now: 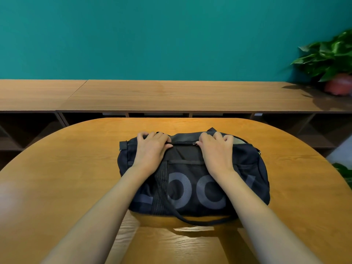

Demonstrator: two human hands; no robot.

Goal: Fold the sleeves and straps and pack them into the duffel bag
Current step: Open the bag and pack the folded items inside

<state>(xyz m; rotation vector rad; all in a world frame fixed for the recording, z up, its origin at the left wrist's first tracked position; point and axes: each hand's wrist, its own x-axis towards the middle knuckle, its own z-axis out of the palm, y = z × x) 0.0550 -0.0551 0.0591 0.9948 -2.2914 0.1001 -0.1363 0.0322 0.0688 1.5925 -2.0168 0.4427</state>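
Duffel bag (192, 180), dark navy with large grey lettering, lies at the middle of the wooden table (57, 178). At its top left, the left hand (152, 147) grips the fabric, fingers curled over the upper edge. Further right, the right hand (216, 149) likewise clutches the top, its thumb touching the zipper pull (194, 143). A potted plant (331, 60) stands far right on the low shelf unit (171, 96).

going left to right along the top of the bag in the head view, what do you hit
Along the top of the duffel bag: left hand → zipper pull → right hand → past the bag, at the far right edge, the potted plant.
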